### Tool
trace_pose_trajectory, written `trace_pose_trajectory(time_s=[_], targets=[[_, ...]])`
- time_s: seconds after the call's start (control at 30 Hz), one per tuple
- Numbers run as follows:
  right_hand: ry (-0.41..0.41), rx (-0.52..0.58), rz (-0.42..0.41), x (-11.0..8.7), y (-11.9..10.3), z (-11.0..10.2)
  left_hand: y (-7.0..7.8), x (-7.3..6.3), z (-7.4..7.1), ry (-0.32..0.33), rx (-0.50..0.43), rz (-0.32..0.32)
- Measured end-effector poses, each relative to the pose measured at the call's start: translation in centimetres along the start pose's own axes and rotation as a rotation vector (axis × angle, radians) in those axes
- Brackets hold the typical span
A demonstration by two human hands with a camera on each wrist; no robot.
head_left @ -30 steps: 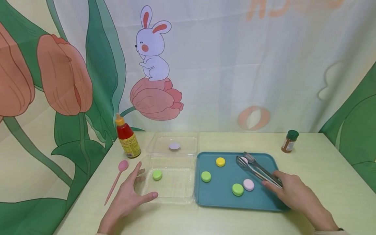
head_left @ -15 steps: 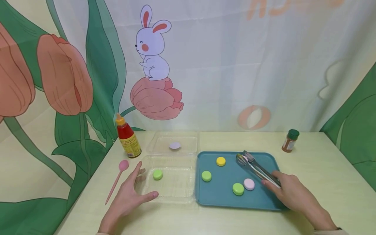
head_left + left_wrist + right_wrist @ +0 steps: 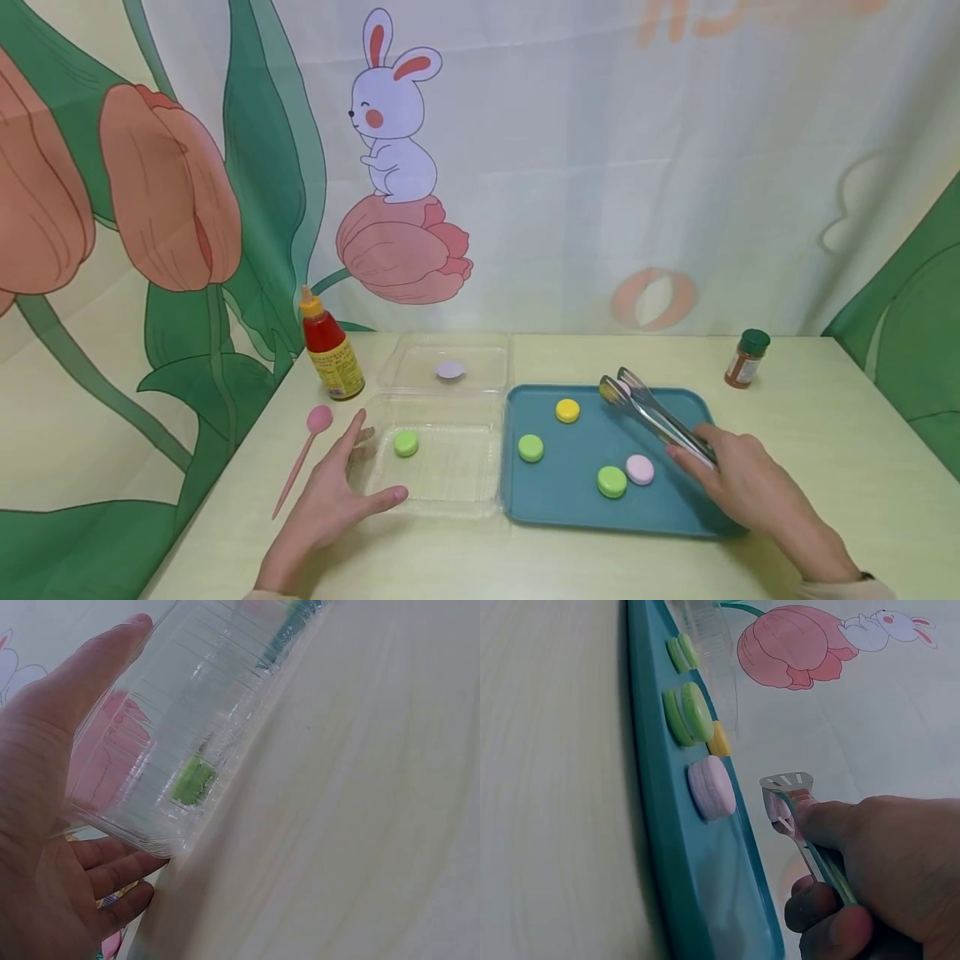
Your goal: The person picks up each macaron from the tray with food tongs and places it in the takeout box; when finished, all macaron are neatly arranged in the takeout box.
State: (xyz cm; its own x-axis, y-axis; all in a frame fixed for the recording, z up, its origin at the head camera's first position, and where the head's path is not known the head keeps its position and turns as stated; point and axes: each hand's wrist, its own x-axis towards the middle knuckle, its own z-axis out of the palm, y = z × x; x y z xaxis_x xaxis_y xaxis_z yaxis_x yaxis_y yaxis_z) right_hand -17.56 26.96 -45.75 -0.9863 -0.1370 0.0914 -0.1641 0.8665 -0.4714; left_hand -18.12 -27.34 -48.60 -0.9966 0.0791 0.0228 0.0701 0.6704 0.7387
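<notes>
My right hand [image 3: 746,479] grips metal tongs [image 3: 660,421] over the right part of a teal tray [image 3: 562,492]. Between the tongs' slotted ends is a pink macaron [image 3: 776,806], partly hidden. On the tray lie another pink macaron [image 3: 640,469], a yellow macaron [image 3: 567,410] and two green ones [image 3: 612,482]. My left hand [image 3: 333,492] holds the front left corner of a clear plastic container [image 3: 450,505], thumb at its front side and fingers round the left. One green macaron [image 3: 406,443] sits inside it.
The container's hinged lid [image 3: 420,367] lies open at the back with a pale oval patch [image 3: 450,370]. Left stand a red sauce bottle [image 3: 330,346] and a pink spoon [image 3: 303,462]. A green-capped spice jar [image 3: 747,358] stands at the back right. Behind hangs a printed cloth [image 3: 540,167].
The tongs' tips have risen a little toward the back of the tray, with the pink macaron between them. My left hand stays at the container; the view has shifted slightly.
</notes>
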Motion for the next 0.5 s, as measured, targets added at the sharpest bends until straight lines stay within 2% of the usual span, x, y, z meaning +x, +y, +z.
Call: trace_pose_trajectory(time_s=[0.17,0.5], targets=[[0.024,-0.001,-0.030,0.3,-0.9,-0.5,0.0,0.0,0.0,0.001,-0.003,0.001],[0.007,0.017,-0.061,1.4,-3.6,-1.2,-0.1,0.1,0.0,0.000,-0.011,0.011]])
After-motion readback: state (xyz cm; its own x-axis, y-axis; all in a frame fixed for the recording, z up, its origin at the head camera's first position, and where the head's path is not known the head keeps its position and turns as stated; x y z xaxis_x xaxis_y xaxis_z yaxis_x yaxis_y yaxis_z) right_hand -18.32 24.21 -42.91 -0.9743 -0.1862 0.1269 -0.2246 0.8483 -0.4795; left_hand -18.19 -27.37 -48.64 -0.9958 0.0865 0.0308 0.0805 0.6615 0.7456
